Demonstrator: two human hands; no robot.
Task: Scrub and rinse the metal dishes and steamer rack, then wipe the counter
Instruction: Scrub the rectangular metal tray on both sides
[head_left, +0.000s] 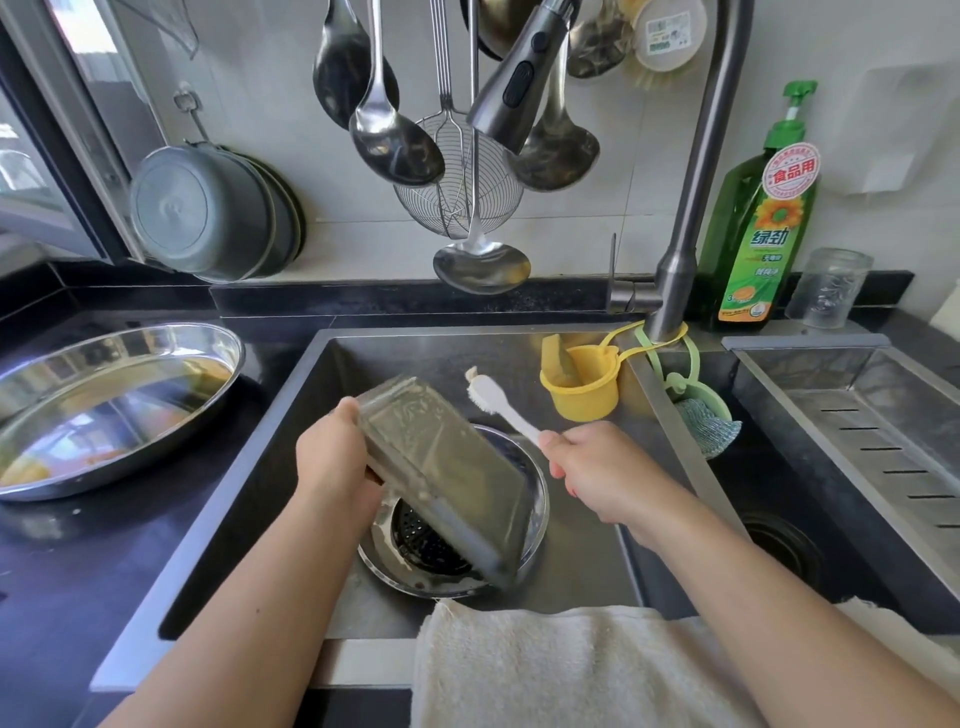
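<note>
We're looking at a rectangular metal tray (447, 478), dull grey and filmed with streaky suds. The white plastic brush (501, 408) looks smooth, its bristles matted. Below sits a round steel dish (535, 499), shiny at the rim. On the dark glossy stone desk (104, 551) we've got an oval mirror-bright steel platter (111, 405). The brushed matt steel sink (291, 447) carries a nubby cream cloth towel (561, 670).

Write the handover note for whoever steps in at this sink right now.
Left hand grips the rectangular tin, tilted over the round dish in the sink.
Right hand grips the brush, bristles just off the tin.
Done: tin soaped.
Left: finish scrubbing, rinse; wash the oval tray on the counter; wipe counter. Steamer rack not identified.
</note>
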